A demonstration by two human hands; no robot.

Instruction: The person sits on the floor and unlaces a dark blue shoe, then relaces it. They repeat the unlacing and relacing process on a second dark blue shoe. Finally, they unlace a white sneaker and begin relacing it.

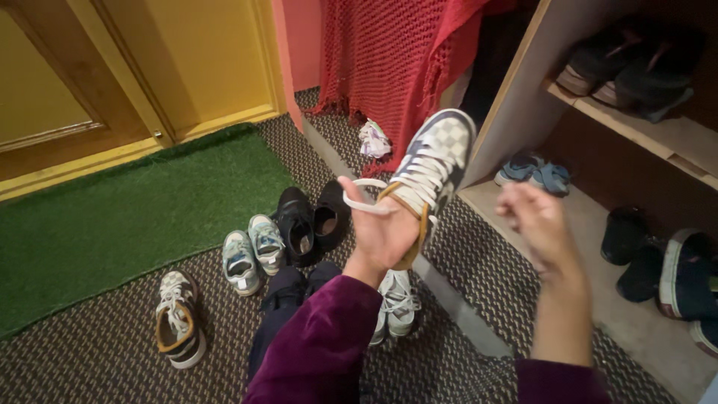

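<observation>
The left hand [383, 228] is gripping a checkered sneaker [430, 168] by its heel, lifting it up near the shoe shelf [636, 123]. The right hand [537, 221] is hanging loose beside it, holding nothing.

— What is seen of the floor and the walls?
— A dark patterned carpet [97, 359] is spread across the floor, and a green turf mat [127, 217] is laid over it before a yellow wooden door [112, 67]. A pinkish wall strip [288, 60] is seen beside the door frame.
— And the furniture?
— A pale wooden shoe rack [516, 90] is set at the right, its shelves filled with dark shoes in shadow. A red knitted cloth [389, 60] is hung near it, its fringe reaching the carpet. The scene is lit dimly and warmly
</observation>
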